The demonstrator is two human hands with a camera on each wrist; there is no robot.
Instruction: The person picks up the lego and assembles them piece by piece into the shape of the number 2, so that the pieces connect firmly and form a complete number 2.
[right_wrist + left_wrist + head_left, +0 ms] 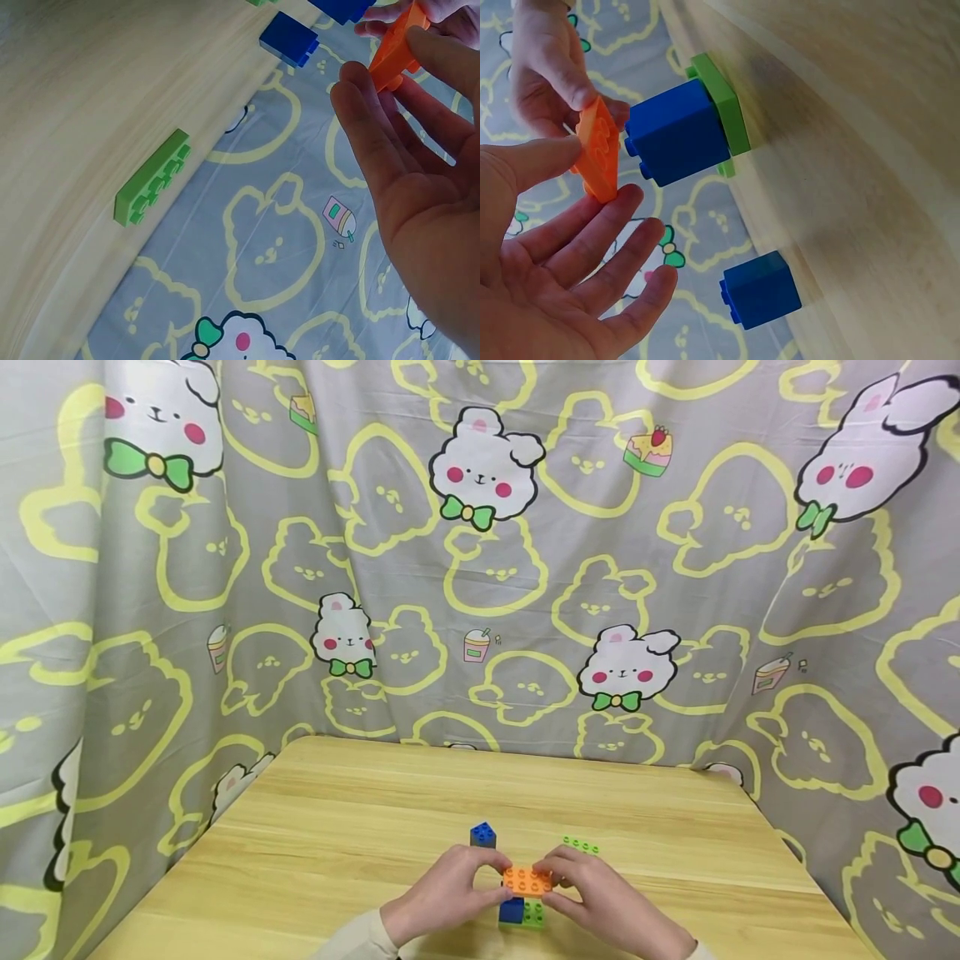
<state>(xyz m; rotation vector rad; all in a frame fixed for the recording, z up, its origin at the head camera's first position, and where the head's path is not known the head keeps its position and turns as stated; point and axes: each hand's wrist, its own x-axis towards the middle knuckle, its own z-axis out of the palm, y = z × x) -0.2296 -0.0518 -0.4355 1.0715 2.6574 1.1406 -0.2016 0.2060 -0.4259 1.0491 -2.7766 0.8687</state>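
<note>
Both hands hold an orange studded building plate above the table, one at each end. My left hand pinches its left end between thumb and forefinger, the other fingers spread in the left wrist view. On the opposite end, my right hand grips with thumb and fingertips. Under the orange plate, a blue building block sits on one part of a light green plate. In the left wrist view a gap shows between the orange plate and the blue block's studs.
A second blue block stands on the wooden table just beyond my left hand. Another green studded piece lies beyond my right hand. A patterned grey curtain hangs around the table's back and sides.
</note>
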